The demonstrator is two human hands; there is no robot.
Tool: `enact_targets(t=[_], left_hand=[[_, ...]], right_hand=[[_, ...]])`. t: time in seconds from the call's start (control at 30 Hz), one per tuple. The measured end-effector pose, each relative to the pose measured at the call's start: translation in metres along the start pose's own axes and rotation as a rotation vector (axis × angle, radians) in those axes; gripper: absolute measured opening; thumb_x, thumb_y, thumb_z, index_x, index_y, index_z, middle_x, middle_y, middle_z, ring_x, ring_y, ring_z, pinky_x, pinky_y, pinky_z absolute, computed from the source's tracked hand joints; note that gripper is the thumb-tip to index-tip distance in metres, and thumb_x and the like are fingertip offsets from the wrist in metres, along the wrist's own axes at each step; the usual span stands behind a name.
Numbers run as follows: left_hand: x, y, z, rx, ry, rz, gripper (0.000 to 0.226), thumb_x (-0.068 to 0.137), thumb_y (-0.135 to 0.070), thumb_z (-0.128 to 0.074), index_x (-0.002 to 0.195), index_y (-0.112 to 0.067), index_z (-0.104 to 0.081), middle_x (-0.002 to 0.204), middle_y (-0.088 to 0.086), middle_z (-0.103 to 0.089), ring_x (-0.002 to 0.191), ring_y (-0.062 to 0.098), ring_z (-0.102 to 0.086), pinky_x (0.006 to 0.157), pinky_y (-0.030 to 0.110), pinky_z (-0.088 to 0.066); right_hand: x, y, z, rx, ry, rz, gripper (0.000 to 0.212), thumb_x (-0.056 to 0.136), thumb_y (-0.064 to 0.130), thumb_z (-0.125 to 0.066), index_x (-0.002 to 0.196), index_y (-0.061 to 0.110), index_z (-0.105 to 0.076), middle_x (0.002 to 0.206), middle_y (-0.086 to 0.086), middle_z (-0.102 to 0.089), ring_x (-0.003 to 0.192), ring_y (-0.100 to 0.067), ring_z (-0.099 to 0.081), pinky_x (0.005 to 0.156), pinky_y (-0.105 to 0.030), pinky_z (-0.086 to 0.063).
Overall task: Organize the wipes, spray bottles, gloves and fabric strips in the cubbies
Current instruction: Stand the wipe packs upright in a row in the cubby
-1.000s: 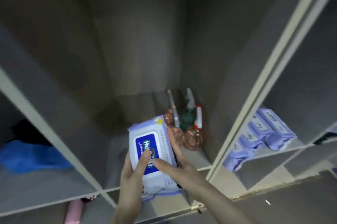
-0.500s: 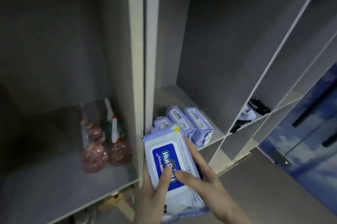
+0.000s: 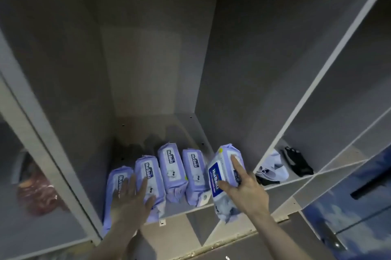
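Several purple wipes packs (image 3: pixel 172 171) stand side by side on the shelf of the middle cubby (image 3: pixel 184 210). My right hand (image 3: pixel 245 190) grips another wipes pack (image 3: pixel 222 177) with a blue label, held at the right end of the row near the cubby wall. My left hand (image 3: pixel 131 202) lies flat, fingers spread, on the two leftmost packs. A pink spray bottle (image 3: pixel 38 192) shows blurred in the left cubby. Black and white fabric strips (image 3: pixel 296 161) lie in the right cubby.
Vertical grey dividers (image 3: pixel 48 154) separate the tall cubbies. Lower compartments open below the shelf. A blue patterned surface (image 3: pixel 359 206) is at the lower right. The back half of the middle shelf is bare.
The view swung right from the spray bottle cubby to the wipes cubby. My left hand let go of the carried pack and now rests on the row; my right hand holds the pack alone.
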State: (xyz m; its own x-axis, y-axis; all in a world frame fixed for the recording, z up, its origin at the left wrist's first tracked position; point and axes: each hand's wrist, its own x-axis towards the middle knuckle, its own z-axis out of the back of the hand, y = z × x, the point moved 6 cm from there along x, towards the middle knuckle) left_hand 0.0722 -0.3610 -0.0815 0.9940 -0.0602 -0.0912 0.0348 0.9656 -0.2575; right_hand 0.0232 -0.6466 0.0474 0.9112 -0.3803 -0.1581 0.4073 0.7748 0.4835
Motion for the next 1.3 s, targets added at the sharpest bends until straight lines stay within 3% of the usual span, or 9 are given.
enact_targets(t=[0.13,0.37,0.53,0.67,0.77,0.83,0.97,1.13,1.3], left_hand=[[0.006,0.007,0.004,0.090,0.151,-0.061,0.074,0.093,-0.059,-0.014,0.110,-0.017,-0.072,0.116,0.023,-0.066,0.099,0.042,-0.066,0.069,0.049,-0.057],[0.012,-0.001,0.127,-0.727,-0.171,0.137,0.045,0.098,-0.028,-0.046,0.143,-0.023,-0.041,0.144,0.000,-0.046,0.134,0.019,-0.041,0.105,0.027,-0.032],[0.022,0.002,0.149,-1.253,-0.026,0.319,0.043,0.098,-0.029,-0.048,0.139,-0.016,-0.047,0.139,0.002,-0.051,0.126,0.017,-0.050,0.111,0.029,-0.033],[0.018,-0.001,0.138,-1.226,0.070,0.421,0.045,0.100,-0.041,-0.037,0.131,-0.011,-0.051,0.130,0.003,-0.056,0.114,0.015,-0.053,0.092,0.021,-0.035],[0.015,-0.003,0.134,-1.181,0.081,0.464,0.054,0.098,-0.049,-0.034,0.125,-0.009,-0.057,0.121,0.007,-0.062,0.109,0.021,-0.057,0.086,0.023,-0.037],[0.016,-0.002,0.135,-1.138,0.066,0.445,0.058,0.099,-0.049,-0.033,0.127,-0.004,-0.057,0.127,0.016,-0.060,0.119,0.028,-0.055,0.094,0.028,-0.039],[0.015,0.006,0.142,-1.023,0.060,0.403,0.057,0.098,-0.052,-0.030,0.132,-0.013,-0.053,0.139,0.010,-0.052,0.130,0.023,-0.046,0.111,0.032,-0.032],[0.015,-0.001,0.147,-0.855,0.040,0.320,0.050,0.098,-0.049,-0.034,0.129,-0.015,-0.055,0.135,0.009,-0.055,0.125,0.023,-0.049,0.101,0.030,-0.035],[0.015,-0.024,0.153,-0.797,0.012,0.173,0.053,0.093,-0.034,-0.056,0.140,-0.013,-0.044,0.142,0.004,-0.048,0.128,0.013,-0.045,0.099,0.016,-0.033]], right_hand=[[0.012,0.020,-0.016,-0.024,0.023,0.101,0.079,0.075,0.063,-0.059,0.142,0.055,-0.018,0.116,0.001,-0.048,0.109,-0.023,-0.058,0.089,-0.034,-0.047],[0.000,0.135,-0.072,-0.027,0.090,0.352,0.075,0.078,0.061,-0.055,0.143,0.051,-0.020,0.131,-0.002,-0.047,0.111,-0.027,-0.057,0.086,-0.032,-0.044],[0.000,0.183,-0.135,0.021,0.280,0.435,0.079,0.083,0.061,-0.051,0.149,0.038,-0.016,0.143,-0.007,-0.038,0.129,-0.027,-0.045,0.095,-0.038,-0.042],[-0.002,0.178,-0.162,0.182,0.607,0.461,0.077,0.090,0.042,-0.053,0.151,0.037,-0.007,0.161,0.005,-0.008,0.143,-0.016,-0.029,0.103,-0.033,-0.037],[0.007,0.171,-0.162,0.329,0.641,0.389,0.074,0.091,0.026,-0.056,0.150,0.039,-0.013,0.158,0.004,-0.021,0.128,-0.017,-0.049,0.089,-0.028,-0.045],[0.001,0.178,-0.162,0.438,0.640,0.365,0.071,0.090,0.019,-0.057,0.147,0.040,-0.020,0.145,0.005,-0.042,0.108,-0.014,-0.057,0.086,-0.028,-0.047],[-0.010,0.187,-0.172,0.446,0.683,0.395,0.064,0.095,0.018,-0.051,0.148,0.040,-0.022,0.151,0.006,-0.035,0.132,-0.017,-0.044,0.099,-0.027,-0.043],[-0.006,0.178,-0.167,0.464,0.721,0.339,0.067,0.092,0.027,-0.055,0.149,0.039,-0.021,0.125,-0.002,-0.052,0.064,0.003,-0.053,0.060,-0.016,-0.038],[0.004,0.161,-0.125,0.552,0.559,0.359,0.066,0.088,0.020,-0.062,0.146,0.032,-0.032,0.146,0.005,-0.045,0.123,-0.011,-0.052,0.092,-0.018,-0.044]])
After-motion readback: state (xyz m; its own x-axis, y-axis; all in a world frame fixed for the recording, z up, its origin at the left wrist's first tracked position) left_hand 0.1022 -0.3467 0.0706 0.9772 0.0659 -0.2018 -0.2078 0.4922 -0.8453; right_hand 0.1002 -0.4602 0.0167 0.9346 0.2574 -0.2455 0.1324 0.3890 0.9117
